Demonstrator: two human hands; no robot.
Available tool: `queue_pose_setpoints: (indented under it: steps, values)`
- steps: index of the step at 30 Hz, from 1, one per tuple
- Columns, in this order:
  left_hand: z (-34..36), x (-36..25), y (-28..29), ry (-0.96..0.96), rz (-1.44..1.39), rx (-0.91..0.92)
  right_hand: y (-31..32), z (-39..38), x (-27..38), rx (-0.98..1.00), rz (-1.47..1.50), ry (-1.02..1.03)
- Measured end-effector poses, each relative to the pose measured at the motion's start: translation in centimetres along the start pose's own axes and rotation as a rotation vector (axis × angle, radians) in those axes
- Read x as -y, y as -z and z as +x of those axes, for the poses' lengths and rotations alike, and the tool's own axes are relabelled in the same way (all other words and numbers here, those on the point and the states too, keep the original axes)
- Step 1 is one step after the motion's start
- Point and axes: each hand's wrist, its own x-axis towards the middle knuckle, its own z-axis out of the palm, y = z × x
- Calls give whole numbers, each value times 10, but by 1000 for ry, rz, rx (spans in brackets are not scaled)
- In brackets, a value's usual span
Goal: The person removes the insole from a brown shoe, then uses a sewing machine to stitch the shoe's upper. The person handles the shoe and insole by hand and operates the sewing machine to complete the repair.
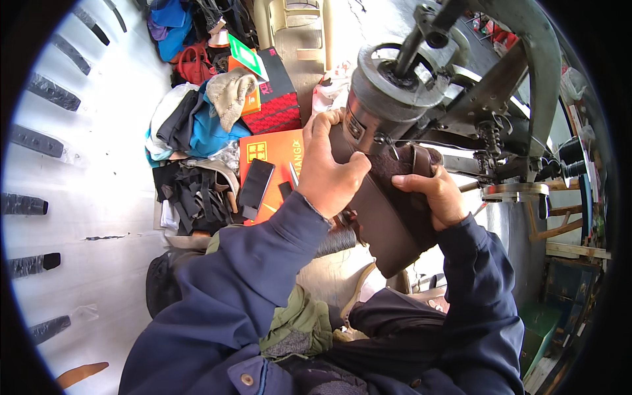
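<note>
A dark brown leather article with a smooth flat panel is held under the head of a metal sewing machine. A fuzzy brown part and a strap-like band lie along its upper right; its kind is not clear. My left hand grips its upper left edge close beside the machine's round head, thumb bent and some fingers hidden. My right hand is closed around its right side, with the thumb pressing on the fuzzy part. The spot beneath the machine's head is mostly hidden.
Left of my arms, an orange box bears a black phone. Piled clothes, black straps and a red-black box surround it. A beige chair stands beyond. Machine arms and a spool extend right.
</note>
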Motion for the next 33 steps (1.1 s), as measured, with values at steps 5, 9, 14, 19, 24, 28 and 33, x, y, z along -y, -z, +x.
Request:
queue_pose_setpoints:
  steps: [5,9,14,19,24,28,33]
  values:
    - [-1,0,-1,36,-4,4,1,1,3,-32,-115,-38]
    - [-1,1,-1,49,-18,5,0,1,4,-16,-152,-8]
    - [0,-2,0,33,24,12,-2,-1,5,-13,-175,-13]
    - [-2,-3,-2,42,-7,-22,12,-11,22,-131,-629,-116]
    - [-1,-2,-2,-1,10,-23,54,-30,41,-347,-665,78]
    - [-1,-1,-2,12,-47,-16,93,-13,31,-672,-1112,626]
    - [-1,3,-3,5,-27,-33,111,26,14,-494,-1106,701]
